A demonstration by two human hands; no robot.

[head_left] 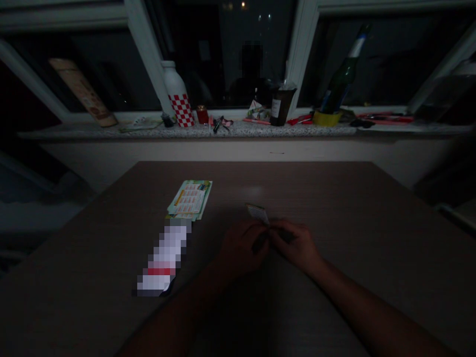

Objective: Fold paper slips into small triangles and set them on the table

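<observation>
Small printed paper (257, 213) sits over the surface (345, 213), near end pinched where left hand (241, 243) and right hand (302, 244) meet, both curled closed; likely light, flimsy, easily creased, best held by edges.

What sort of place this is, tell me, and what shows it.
Probably a room in a home, after dark: a wood-grain table stands below a dark window, and the speckled windowsill holds bottles and small odds and ends.
</observation>
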